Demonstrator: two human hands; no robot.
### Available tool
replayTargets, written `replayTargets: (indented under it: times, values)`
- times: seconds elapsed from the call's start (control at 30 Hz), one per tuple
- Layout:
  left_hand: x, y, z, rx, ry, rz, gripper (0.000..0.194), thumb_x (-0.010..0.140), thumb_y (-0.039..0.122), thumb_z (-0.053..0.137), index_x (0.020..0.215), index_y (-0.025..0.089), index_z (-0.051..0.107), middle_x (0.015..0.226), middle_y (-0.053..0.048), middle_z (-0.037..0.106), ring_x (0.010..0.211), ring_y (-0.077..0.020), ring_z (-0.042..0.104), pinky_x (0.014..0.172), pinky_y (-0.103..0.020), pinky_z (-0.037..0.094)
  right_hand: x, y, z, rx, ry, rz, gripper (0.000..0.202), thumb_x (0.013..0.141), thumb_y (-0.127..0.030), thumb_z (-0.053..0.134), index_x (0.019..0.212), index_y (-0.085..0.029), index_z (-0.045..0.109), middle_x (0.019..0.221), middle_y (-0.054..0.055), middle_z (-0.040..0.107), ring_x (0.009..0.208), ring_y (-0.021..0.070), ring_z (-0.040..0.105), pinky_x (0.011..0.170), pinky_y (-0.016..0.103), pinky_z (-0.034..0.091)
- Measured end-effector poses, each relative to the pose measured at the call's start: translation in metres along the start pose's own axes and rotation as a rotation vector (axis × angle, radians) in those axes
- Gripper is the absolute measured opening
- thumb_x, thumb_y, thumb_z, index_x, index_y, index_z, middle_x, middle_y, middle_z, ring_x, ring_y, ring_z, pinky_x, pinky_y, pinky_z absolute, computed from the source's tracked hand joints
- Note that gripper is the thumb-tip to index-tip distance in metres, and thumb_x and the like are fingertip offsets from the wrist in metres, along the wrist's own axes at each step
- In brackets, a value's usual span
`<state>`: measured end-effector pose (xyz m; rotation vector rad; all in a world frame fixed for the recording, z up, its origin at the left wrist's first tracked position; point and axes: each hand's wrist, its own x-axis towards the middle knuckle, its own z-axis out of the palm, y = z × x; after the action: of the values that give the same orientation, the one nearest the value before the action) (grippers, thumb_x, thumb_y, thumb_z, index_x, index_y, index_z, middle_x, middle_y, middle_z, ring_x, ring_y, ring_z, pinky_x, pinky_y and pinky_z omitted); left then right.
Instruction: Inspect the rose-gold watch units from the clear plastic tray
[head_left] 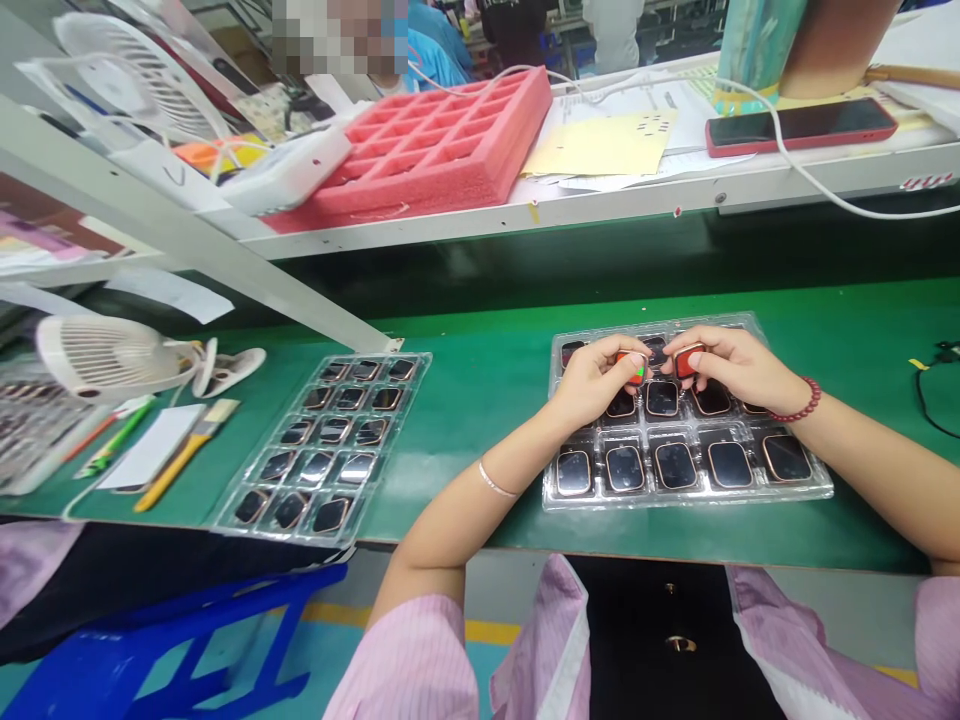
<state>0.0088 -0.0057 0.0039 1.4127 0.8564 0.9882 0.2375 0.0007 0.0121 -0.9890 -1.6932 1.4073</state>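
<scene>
My left hand [600, 378] pinches a smartwatch [633, 368] whose face is lit in red and green. In my right hand [724, 362] is a second smartwatch [685, 361], its screen glowing red. Both are held close together above a clear plastic tray [686, 502] on the green bench. Rows of square watch bodies with dark screens and gold-coloured rims, such as this watch [676, 466], lie in its pockets. My hands and wrists hide part of the tray's far rows.
Left of me lies another clear tray [341, 480] of dark-screened watches. Beyond it are a yellow-handled brush [180, 462], a white card [154, 448] and a white fan [112, 358]. On the shelf stand a red foam tray [450, 150] and a phone [801, 127]. A blue stool [120, 665] is below.
</scene>
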Motion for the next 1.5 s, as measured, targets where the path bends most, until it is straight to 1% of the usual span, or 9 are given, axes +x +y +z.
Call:
replayTargets:
  times: [0.2, 0.37, 0.57, 0.8, 1.03, 1.13, 1.23, 1.33, 1.5]
  values:
    - [0.001, -0.001, -0.001, 0.025, 0.015, 0.027, 0.039, 0.087, 0.052, 0.071, 0.097, 0.015, 0.07, 0.081, -0.004, 0.071, 0.068, -0.0122, 0.064, 0.057, -0.022, 0.054, -0.002, -0.003, 0.001, 0.012, 0.002, 0.002, 0.02, 0.084, -0.034, 0.076, 0.097, -0.018, 0.073, 0.084, 0.005, 0.077, 0.065, 0.0137, 0.069, 0.057, 0.024, 0.059]
    - [0.002, -0.001, -0.002, 0.049, 0.005, 0.01, 0.031, 0.088, 0.04, 0.07, 0.107, 0.015, 0.068, 0.091, -0.007, 0.072, 0.072, -0.0126, 0.065, 0.059, -0.022, 0.054, -0.002, -0.003, 0.001, -0.021, 0.002, 0.001, 0.023, 0.082, -0.031, 0.076, 0.1, -0.018, 0.071, 0.089, 0.006, 0.077, 0.067, 0.0151, 0.071, 0.059, 0.026, 0.06]
    - [0.002, -0.006, -0.002, 0.012, -0.023, 0.033, 0.032, 0.085, 0.03, 0.07, 0.114, 0.015, 0.065, 0.106, -0.009, 0.071, 0.089, -0.0177, 0.069, 0.072, -0.027, 0.058, -0.001, 0.001, 0.0, -0.015, 0.008, -0.026, 0.028, 0.082, -0.023, 0.072, 0.109, -0.019, 0.068, 0.098, 0.007, 0.076, 0.07, 0.0157, 0.072, 0.059, 0.027, 0.061]
    - [0.004, -0.012, -0.003, 0.025, -0.037, 0.07, 0.036, 0.082, 0.019, 0.068, 0.118, 0.016, 0.063, 0.117, -0.012, 0.069, 0.092, -0.0182, 0.068, 0.076, -0.028, 0.057, 0.0, 0.005, -0.001, -0.028, 0.004, -0.037, 0.033, 0.081, -0.017, 0.067, 0.113, -0.019, 0.064, 0.102, 0.008, 0.076, 0.071, 0.0156, 0.072, 0.063, 0.029, 0.061]
    - [0.002, -0.011, -0.004, 0.087, -0.058, 0.116, 0.042, 0.081, 0.016, 0.067, 0.122, 0.017, 0.063, 0.129, -0.012, 0.066, 0.108, -0.0215, 0.067, 0.092, -0.033, 0.056, 0.002, 0.007, 0.0, -0.023, -0.014, -0.072, 0.039, 0.077, -0.013, 0.065, 0.115, -0.019, 0.061, 0.106, 0.008, 0.072, 0.073, 0.0143, 0.068, 0.063, 0.028, 0.059]
    - [0.001, -0.01, -0.004, 0.106, -0.063, 0.102, 0.048, 0.081, 0.017, 0.067, 0.128, 0.018, 0.061, 0.137, -0.013, 0.063, 0.113, -0.0236, 0.067, 0.09, -0.033, 0.057, 0.003, 0.009, 0.0, -0.046, -0.014, -0.107, 0.037, 0.076, -0.012, 0.063, 0.113, -0.018, 0.061, 0.106, 0.007, 0.07, 0.078, 0.015, 0.068, 0.064, 0.027, 0.058]
    - [0.001, -0.008, -0.004, 0.094, -0.067, 0.062, 0.051, 0.082, 0.021, 0.066, 0.132, 0.017, 0.059, 0.134, -0.014, 0.065, 0.11, -0.0242, 0.068, 0.089, -0.035, 0.059, 0.004, 0.01, 0.0, -0.073, -0.012, -0.145, 0.039, 0.076, -0.011, 0.062, 0.115, -0.018, 0.06, 0.104, 0.007, 0.068, 0.089, 0.0185, 0.069, 0.068, 0.028, 0.057]
    - [-0.001, -0.002, -0.003, 0.129, -0.053, 0.003, 0.053, 0.083, 0.025, 0.067, 0.134, 0.015, 0.058, 0.126, -0.014, 0.069, 0.097, -0.0215, 0.07, 0.087, -0.036, 0.059, 0.005, 0.011, 0.001, -0.089, 0.001, -0.198, 0.036, 0.077, -0.014, 0.064, 0.113, -0.018, 0.06, 0.102, 0.006, 0.068, 0.095, 0.02, 0.069, 0.075, 0.031, 0.057]
    - [-0.001, 0.005, -0.004, 0.204, -0.029, -0.047, 0.055, 0.086, 0.039, 0.065, 0.134, 0.012, 0.06, 0.112, -0.014, 0.073, 0.078, -0.0197, 0.069, 0.066, -0.03, 0.054, 0.006, 0.011, 0.002, -0.088, -0.001, -0.211, 0.027, 0.079, -0.019, 0.065, 0.106, -0.018, 0.06, 0.094, 0.004, 0.067, 0.087, 0.0185, 0.069, 0.077, 0.032, 0.056]
